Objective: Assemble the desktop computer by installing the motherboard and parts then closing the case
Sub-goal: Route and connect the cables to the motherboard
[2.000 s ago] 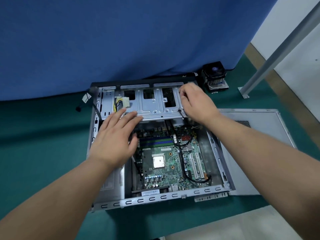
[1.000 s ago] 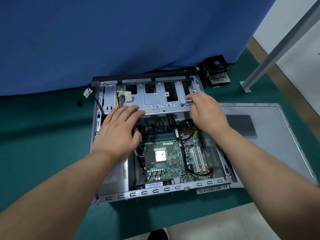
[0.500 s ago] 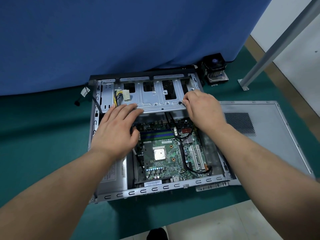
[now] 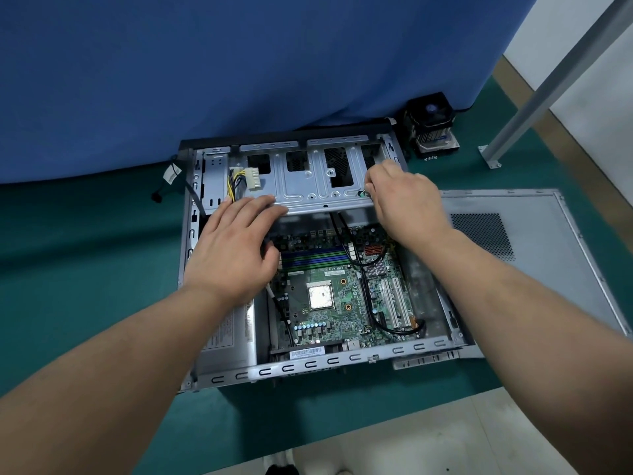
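With the left hand (image 4: 229,255) flat on the drive cage (image 4: 308,186), now pinching its right edge with right hand (image 4: 404,197) fingers; cage seating, cooler (image 4: 431,132) still uninstalled

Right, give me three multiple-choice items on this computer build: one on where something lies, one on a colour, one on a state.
1. Where does the loose side panel lie?
A. On the green mat, right of the case
B. Leaning on the blue curtain
C. Fitted on the case

2. What colour is the connector at the end of the yellow and black wires?
A. Red
B. White
C. Blue

3. How is the left hand placed?
A. Curled round a screwdriver
B. Fingers straight, resting on the drive cage's near edge
C. Hanging off the table

Answers: 1 A, the panel lies flat beside the open case. 2 B, the plug looks white against the grey metal. 3 B, its fingers lie extended over the cage edge, while the right hand works at the cage's right end.
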Demonstrator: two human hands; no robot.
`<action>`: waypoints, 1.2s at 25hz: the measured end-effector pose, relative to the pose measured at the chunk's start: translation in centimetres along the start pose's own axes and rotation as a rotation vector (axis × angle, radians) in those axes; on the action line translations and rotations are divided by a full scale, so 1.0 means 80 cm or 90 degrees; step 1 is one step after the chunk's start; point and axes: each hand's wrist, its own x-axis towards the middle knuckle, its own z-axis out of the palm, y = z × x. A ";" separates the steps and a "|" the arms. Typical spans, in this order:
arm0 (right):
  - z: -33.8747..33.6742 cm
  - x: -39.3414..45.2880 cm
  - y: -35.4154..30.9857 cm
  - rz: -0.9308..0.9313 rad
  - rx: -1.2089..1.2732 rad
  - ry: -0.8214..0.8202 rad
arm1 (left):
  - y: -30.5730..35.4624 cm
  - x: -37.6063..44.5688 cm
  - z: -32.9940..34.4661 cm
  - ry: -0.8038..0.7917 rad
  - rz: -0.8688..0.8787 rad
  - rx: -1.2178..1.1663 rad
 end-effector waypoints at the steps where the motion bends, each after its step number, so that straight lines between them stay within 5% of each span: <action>1: -0.001 0.000 0.000 -0.003 0.002 -0.003 | 0.001 0.000 -0.001 -0.002 0.000 0.000; 12: -0.002 -0.007 -0.001 0.028 0.181 0.030 | -0.001 -0.001 -0.001 0.002 0.002 -0.020; 21: 0.004 -0.023 -0.114 -0.071 0.388 0.007 | -0.003 -0.003 0.003 0.036 0.039 -0.076; 30: 0.024 -0.034 -0.128 -0.058 0.448 0.004 | -0.005 -0.002 0.008 0.062 0.035 -0.102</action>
